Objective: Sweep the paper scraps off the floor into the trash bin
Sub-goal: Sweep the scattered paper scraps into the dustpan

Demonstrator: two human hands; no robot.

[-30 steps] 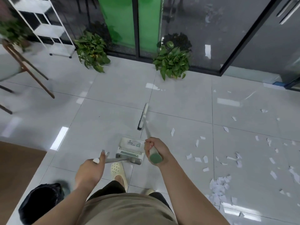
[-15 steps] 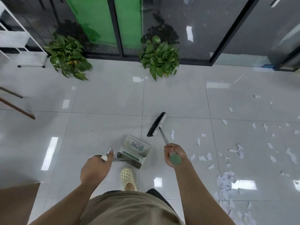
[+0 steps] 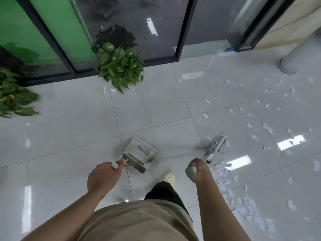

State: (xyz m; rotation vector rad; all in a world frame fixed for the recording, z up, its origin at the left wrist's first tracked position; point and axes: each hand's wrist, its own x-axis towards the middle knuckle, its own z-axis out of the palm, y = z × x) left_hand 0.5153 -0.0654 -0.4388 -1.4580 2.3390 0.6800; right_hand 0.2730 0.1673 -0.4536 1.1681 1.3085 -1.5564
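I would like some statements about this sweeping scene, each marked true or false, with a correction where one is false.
1. The left hand grips the handle of the dustpan. True.
2. The right hand is empty. False: it grips the green-tipped handle of the broom.
3. Most paper scraps lie to the person's right. True.
4. The dustpan is full of scraps. False: no scraps show in it.
5. The broom head is among the scraps, to the right of the dustpan. True.
6. The trash bin stands beside the potted plant. False: no bin is in view.
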